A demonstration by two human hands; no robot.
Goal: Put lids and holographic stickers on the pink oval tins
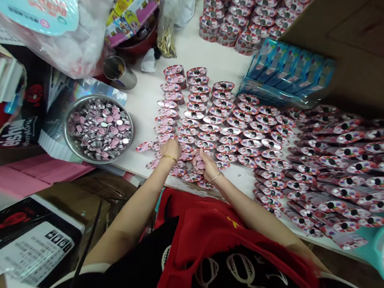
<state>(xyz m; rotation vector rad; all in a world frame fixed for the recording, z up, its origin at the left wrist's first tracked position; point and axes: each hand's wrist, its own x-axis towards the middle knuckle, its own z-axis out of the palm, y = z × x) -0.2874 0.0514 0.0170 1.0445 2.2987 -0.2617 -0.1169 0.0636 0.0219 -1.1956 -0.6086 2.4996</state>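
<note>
- The left hand (170,150) shows only its back. Its fingers bend down out of sight, so I cannot tell if they pinch anything.
- The right hand (206,165) has its fingers curled around a few pink oval pieces (209,128). How many is hard to see.
- The pieces are small and shiny with pink rims. They lie in neat rows on the white table (141,113), touching both hands.
- A metal bowl (65,127) of round pink discs sits on the left.

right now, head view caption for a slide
Left hand and right hand rest on rows of pink oval pieces beside a metal bowl of discs
</note>
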